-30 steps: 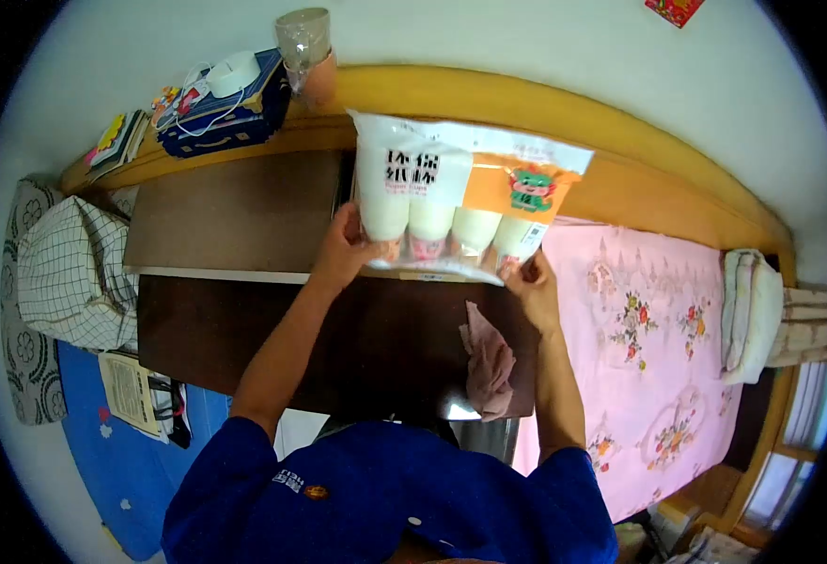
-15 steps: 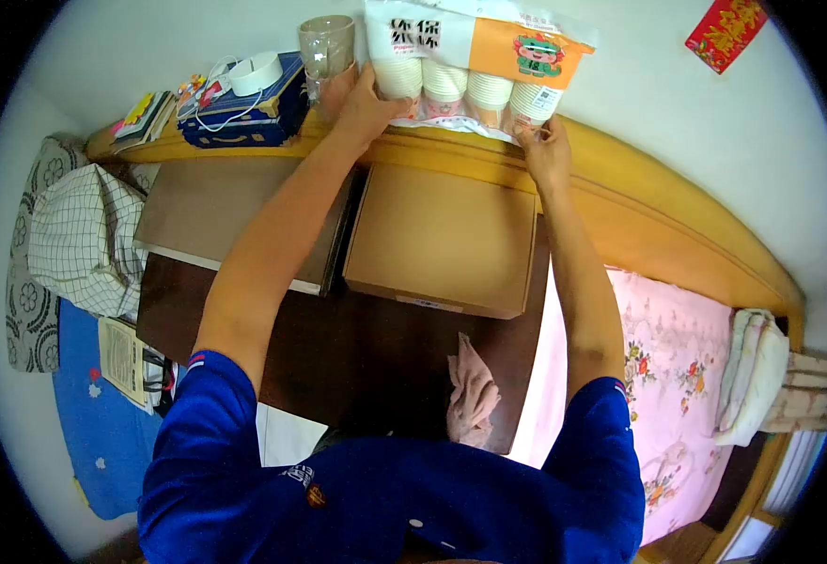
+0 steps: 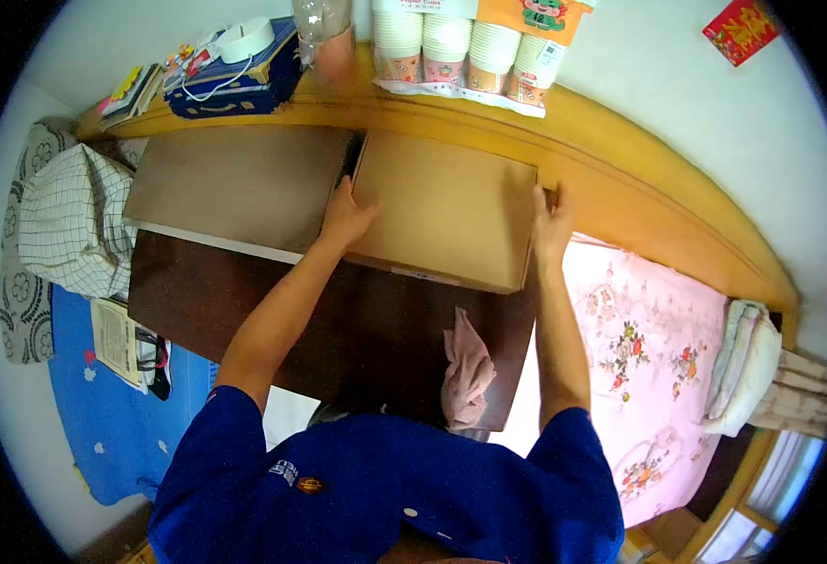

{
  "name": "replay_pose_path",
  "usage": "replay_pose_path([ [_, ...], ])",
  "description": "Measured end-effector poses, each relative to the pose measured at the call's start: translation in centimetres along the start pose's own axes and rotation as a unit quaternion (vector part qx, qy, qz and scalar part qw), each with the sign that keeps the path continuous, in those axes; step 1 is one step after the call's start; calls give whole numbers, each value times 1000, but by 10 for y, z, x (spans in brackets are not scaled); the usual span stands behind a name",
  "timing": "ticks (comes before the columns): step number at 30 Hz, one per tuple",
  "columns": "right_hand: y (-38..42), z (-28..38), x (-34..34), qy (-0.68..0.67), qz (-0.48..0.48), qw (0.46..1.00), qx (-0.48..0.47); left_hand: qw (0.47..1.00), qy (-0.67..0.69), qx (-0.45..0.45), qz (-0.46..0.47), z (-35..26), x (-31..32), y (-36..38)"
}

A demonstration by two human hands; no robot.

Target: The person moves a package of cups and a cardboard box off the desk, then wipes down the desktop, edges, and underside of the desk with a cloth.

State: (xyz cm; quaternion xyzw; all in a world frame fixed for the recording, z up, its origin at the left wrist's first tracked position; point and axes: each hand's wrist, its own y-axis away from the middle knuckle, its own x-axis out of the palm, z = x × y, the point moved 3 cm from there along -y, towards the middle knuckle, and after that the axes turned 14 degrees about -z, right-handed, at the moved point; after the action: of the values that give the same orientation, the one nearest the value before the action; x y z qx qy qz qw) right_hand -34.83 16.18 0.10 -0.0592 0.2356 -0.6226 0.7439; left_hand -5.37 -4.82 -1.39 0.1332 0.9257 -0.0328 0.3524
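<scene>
A closed tan cardboard box (image 3: 446,207) lies on the dark brown table (image 3: 235,282), flanked by my two hands. My left hand (image 3: 350,216) is at its left side, thumb and fingers apart, some fingers reaching towards the gap beside a flat grey-brown panel (image 3: 240,183). At the box's right edge is my right hand (image 3: 553,221), its thumb and fingers apart and its fingertips near the upper right corner. A pack of paper cups (image 3: 470,56) stands on the wooden ledge behind the box, away from both hands.
A crumpled pink cloth (image 3: 468,371) lies near the table's front edge. On the ledge (image 3: 620,155) stand a blue box (image 3: 244,80), a white round device (image 3: 244,40) with a cable, and a clear cup (image 3: 324,28). A pink floral bedspread (image 3: 653,376) spreads to the right.
Both hands have let go of the paper cup pack, which stays on the ledge, and have come down to the sides of the cardboard box. The view has tilted downward slightly.
</scene>
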Motion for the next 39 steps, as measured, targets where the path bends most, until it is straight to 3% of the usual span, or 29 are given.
replay_pose_path([
  [2, 31, -10, -27, 62, 89, 991, 75, 998, -51, -43, -18, 34, 17, 1],
  [3, 40, -22, -31, 65, 90, 991, 76, 996, 3, -85, 3, 53, 28, -6],
  [5, 65, -77, -34, 59, 147, 933, 322, 990, 57, -128, 27, 63, 28, -7],
  [7, 76, -82, -31, 35, 160, 921, 355, 953, 146, -225, 142, 46, 15, 2],
  [8, 82, -83, -28, 7, 174, 907, 384, 953, 146, -221, 148, 40, 13, 4],
  [9, 87, -97, -25, -12, 149, 938, 314, 952, 159, -227, 129, 37, 11, 8],
  [14, 114, -70, -65, -86, 142, 922, 350, 957, 200, -174, 120, 45, 9, 38],
  [16, 122, -52, -92, -123, 112, 916, 365, 961, 217, -138, 102, 18, -5, 66],
  [17, 124, -52, -104, -149, 80, 933, 317, 961, 219, -135, 105, 12, -4, 79],
  [18, 125, -50, -117, -173, 48, 947, 268, 964, 236, -95, 82, 4, -4, 90],
  [19, 121, -24, -138, -166, 72, 929, 324, 965, 252, -55, 58, -8, -5, 100],
  [22, 105, -39, -186, -167, 67, 949, 260, 953, 294, 29, 72, -55, -6, 123],
  [26, 42, -23, -224, -217, -38, 962, 158, 934, 313, 147, 92, -114, 26, 114],
  [28, 0, -15, -235, -167, -80, 971, 155, 924, 323, 175, 105, -160, 36, 100],
  [29, -22, -8, -232, -230, -102, 959, 130, 916, 330, 197, 117, -180, 43, 89],
  [30, -49, -22, -237, -230, -92, 963, 104, 906, 323, 252, 110, -198, 53, 74],
  [36, -181, -25, -222, -277, -93, 955, 40, 858, 355, 329, 171, -295, 89, 18],
  [38, -216, -35, -209, -289, -99, 948, 92, 853, 380, 274, 231, -312, 107, 0],
  [39, -230, -37, -203, -291, -102, 947, 86, 850, 352, 318, 229, -321, 109, -6],
])
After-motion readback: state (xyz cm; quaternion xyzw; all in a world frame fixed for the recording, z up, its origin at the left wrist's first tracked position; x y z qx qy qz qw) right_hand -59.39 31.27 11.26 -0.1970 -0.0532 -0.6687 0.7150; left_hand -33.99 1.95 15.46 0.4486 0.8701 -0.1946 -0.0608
